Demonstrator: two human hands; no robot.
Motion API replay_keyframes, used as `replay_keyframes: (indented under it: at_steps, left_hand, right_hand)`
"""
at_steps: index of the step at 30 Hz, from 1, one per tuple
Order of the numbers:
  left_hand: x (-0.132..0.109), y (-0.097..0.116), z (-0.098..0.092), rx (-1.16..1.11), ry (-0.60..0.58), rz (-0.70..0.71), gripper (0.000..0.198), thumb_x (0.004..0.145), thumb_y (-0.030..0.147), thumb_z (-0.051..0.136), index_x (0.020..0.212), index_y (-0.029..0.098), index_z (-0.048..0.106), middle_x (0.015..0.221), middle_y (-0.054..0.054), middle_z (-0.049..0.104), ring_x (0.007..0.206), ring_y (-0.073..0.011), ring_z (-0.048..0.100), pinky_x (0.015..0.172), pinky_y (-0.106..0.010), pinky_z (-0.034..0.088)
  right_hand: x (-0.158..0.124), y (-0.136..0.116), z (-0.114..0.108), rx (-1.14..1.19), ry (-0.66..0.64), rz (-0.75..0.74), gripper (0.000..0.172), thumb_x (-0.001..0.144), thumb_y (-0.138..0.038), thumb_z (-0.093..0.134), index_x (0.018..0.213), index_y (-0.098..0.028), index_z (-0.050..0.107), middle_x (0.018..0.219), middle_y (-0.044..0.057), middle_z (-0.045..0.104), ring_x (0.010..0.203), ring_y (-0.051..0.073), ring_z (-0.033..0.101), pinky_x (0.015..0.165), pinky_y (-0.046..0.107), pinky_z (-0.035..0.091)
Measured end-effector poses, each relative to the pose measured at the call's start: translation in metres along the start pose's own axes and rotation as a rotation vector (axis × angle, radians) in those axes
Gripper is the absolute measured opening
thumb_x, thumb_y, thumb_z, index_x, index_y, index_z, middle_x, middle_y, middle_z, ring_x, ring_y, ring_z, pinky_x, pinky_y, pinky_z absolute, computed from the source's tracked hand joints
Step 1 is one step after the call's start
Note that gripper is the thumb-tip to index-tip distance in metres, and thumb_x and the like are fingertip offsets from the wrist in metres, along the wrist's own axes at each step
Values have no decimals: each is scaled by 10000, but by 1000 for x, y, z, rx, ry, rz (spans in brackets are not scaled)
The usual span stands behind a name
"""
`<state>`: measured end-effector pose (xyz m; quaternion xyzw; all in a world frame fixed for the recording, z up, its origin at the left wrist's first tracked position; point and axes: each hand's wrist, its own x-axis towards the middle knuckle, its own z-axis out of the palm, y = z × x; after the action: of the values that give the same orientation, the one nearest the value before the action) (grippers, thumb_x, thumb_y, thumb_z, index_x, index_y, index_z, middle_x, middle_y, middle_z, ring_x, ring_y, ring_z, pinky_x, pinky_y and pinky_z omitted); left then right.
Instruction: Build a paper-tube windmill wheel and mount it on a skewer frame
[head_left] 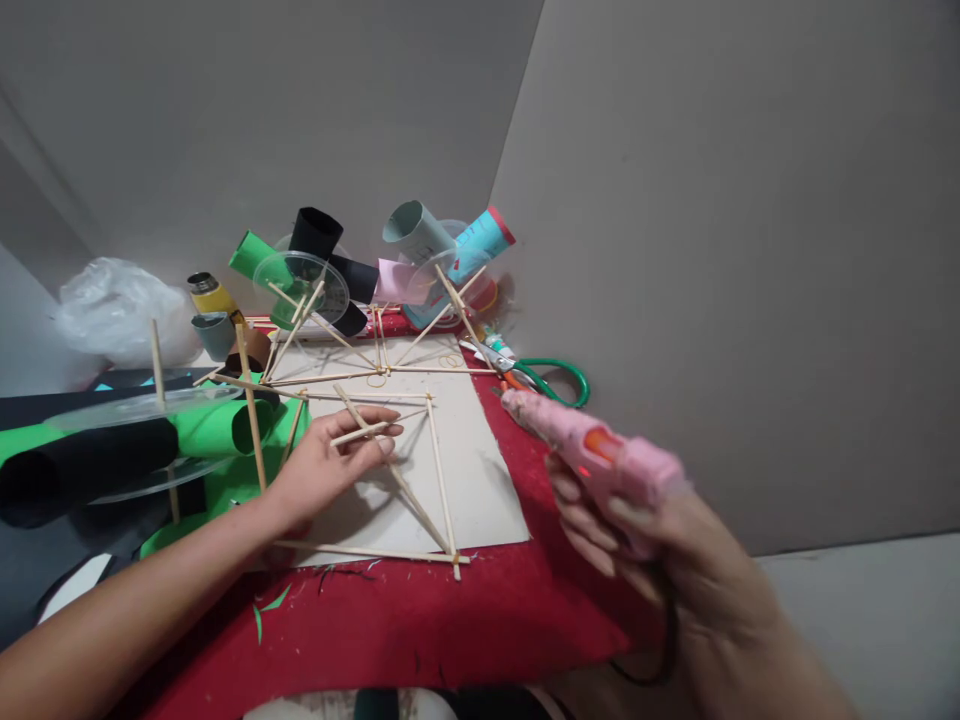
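Note:
My left hand [330,465] rests on a frame of thin wooden sticks [420,470] laid over a grey cardboard sheet [480,490]. Its fingers pinch a short stick [361,432] against the frame. My right hand [660,540] is wrapped around a pink glue gun [592,450] at the right, blurred by motion. The gun's nozzle points left toward the frame and hangs a little above the red cloth [450,620]. A dark cord hangs from under this hand.
Behind the frame stand stick-and-disc constructions with rolled paper tubes [315,235] in green, black, grey and blue. Green-handled scissors [555,380] lie at the right. A clear plastic disc with black and green rolls [150,440] sits at the left, a crumpled plastic bag [120,305] beyond it.

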<state>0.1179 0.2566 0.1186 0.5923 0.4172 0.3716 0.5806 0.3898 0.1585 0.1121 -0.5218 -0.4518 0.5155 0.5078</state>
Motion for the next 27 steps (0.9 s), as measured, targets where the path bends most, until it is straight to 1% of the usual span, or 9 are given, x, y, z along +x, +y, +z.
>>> replay_keyframes:
  at_steps: [1,3,6,8,12,15,21,24,27]
  left_hand:
    - [-1,-1,-2,-26,-37,-7,439,712,330,778,1104,159,676,1119,-132,720,854,-242,718,802,-377,562]
    - [-2,-3,-7,-71,-108,-22,506,701,297,784,1172,170,650,1222,-148,676,906,-259,714,834,-400,556]
    - [-2,-5,-11,-98,-147,-19,492,726,295,761,1188,175,644,1258,-155,655,922,-262,714,829,-395,557]
    - [-1,-6,-11,-73,-130,2,439,753,300,733,1165,174,650,1215,-142,677,899,-240,716,829,-385,557]
    - [6,-13,-3,-10,-66,73,349,780,306,702,1096,165,656,1072,-109,715,879,-213,700,825,-375,559]
    - [16,-23,5,50,-54,104,320,802,315,682,1077,154,655,969,-96,717,849,-201,682,775,-343,557]
    - [35,-49,14,188,-140,82,350,856,342,594,1134,135,641,913,-92,707,725,-174,633,649,-286,512]
    - [36,-54,11,286,-106,67,355,865,354,559,1123,138,672,949,-104,724,726,-193,643,659,-300,516]
    - [34,-51,7,290,-55,91,343,855,357,564,1107,171,702,1000,-101,739,838,-238,672,724,-320,528]
  right_hand:
    - [7,-6,7,167,-7,4,375,677,-512,729,886,-208,658,736,9,593,419,81,408,373,232,419]
    - [22,-10,23,315,-28,17,275,654,-344,771,841,-223,611,749,-19,588,487,88,463,428,216,450]
    - [47,-1,44,240,19,91,284,592,-217,789,801,-196,599,768,-10,619,578,105,540,483,204,477]
    - [61,13,55,212,127,125,326,572,-206,787,853,-189,621,828,10,655,683,135,606,575,227,526]
    - [78,31,68,210,190,158,338,604,-215,781,905,-191,631,935,24,691,843,145,652,765,243,548]
    - [79,31,74,218,165,190,328,631,-204,766,935,-191,644,933,35,715,882,169,679,755,253,564]
    - [68,25,78,233,109,246,290,672,-204,749,944,-175,651,923,58,730,879,190,708,701,242,589]
    - [64,29,78,248,64,272,288,683,-231,768,940,-177,650,969,75,725,910,206,703,687,250,599]
    - [61,32,73,228,47,271,306,687,-275,779,952,-180,659,1014,96,713,946,227,694,688,266,607]
